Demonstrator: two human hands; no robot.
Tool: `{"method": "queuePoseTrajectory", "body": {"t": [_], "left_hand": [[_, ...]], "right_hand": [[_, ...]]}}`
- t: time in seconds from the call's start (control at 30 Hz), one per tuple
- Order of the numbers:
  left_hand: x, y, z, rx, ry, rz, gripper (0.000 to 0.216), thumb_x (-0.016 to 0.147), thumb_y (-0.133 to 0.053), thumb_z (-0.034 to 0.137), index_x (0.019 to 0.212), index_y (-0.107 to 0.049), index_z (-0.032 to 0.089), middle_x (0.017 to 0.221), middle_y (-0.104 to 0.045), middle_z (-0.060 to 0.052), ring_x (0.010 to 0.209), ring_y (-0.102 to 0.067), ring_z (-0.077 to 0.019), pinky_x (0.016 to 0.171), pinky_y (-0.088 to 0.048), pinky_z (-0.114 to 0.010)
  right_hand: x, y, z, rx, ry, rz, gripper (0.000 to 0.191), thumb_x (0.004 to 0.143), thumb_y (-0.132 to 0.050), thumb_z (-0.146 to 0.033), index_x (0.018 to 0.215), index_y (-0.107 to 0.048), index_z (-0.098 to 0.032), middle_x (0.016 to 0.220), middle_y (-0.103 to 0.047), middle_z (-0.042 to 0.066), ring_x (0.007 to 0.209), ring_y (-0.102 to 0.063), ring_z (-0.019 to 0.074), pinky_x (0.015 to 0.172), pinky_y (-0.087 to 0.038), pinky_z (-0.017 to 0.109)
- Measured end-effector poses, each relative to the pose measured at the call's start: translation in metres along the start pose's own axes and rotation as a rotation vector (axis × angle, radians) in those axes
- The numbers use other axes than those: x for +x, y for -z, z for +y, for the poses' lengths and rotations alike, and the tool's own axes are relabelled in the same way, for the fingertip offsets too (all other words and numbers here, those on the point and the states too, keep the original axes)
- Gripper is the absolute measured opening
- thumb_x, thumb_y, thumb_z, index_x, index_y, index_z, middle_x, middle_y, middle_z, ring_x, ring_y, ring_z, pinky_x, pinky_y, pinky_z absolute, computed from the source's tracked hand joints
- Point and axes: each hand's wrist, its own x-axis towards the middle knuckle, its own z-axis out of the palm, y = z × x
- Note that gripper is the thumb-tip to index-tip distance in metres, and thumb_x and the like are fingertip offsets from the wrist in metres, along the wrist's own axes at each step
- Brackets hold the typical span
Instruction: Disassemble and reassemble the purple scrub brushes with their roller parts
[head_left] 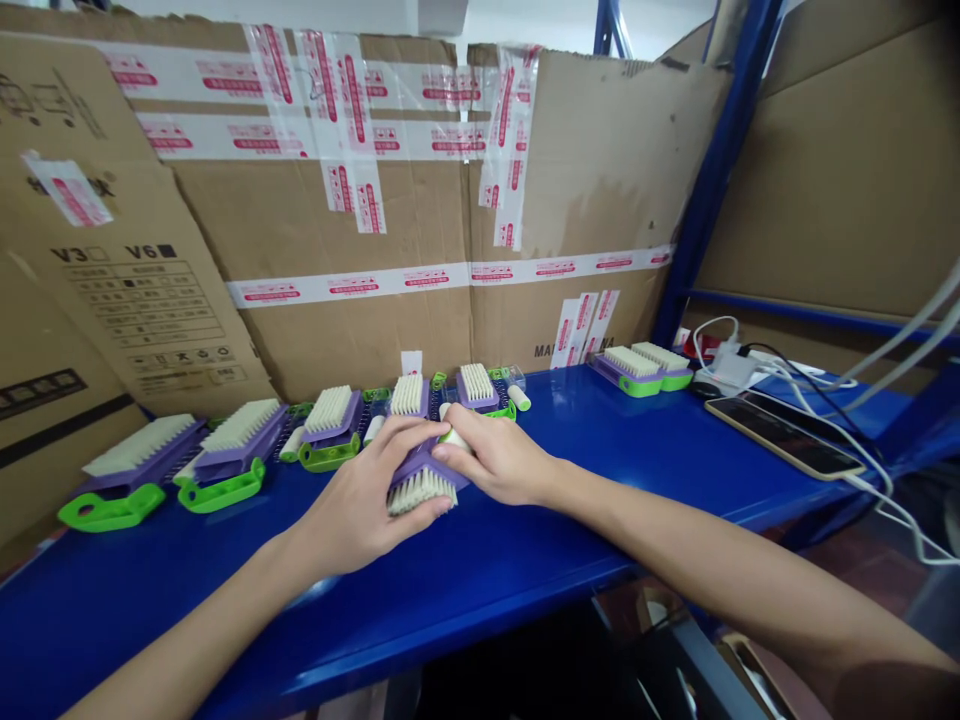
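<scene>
A cardboard panel point(142, 240) printed "V6" leans at the left of a blue table point(600, 430). Next, a row of brushes point(244, 425) with green pieces point(225, 490) runs along taped cardboard point(360, 220). Farther right lie two more brushes point(630, 362), a blue post point(709, 190), white cables point(799, 378) and a phone point(784, 435). Before the row's right part, the hands meet at a purple brush point(422, 490): the left hand point(375, 490) clasps it, thumb beneath the pale bristles; the right hand point(499, 450), its forearm slanting in from the right, grips a whitish, green-edged piece point(454, 437) against it.
</scene>
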Motion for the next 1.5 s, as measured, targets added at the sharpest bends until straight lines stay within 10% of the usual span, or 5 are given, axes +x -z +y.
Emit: {"method": "queuePoseTrajectory", "body": {"t": [1.5], "left_hand": [[-0.005, 0.000, 0.002, -0.017, -0.011, 0.016, 0.071, 0.099, -0.074, 0.041, 0.162, -0.040, 0.036, 0.152, -0.052, -0.012, 0.139, -0.060, -0.0340, 0.109, -0.061, -0.050]], "right_hand": [[-0.002, 0.005, 0.003, -0.008, 0.143, 0.132, 0.035, 0.111, -0.047, -0.051, 0.091, -0.049, -0.023, 0.081, -0.055, 0.000, 0.069, -0.052, 0.0155, 0.063, -0.036, 0.028]]}}
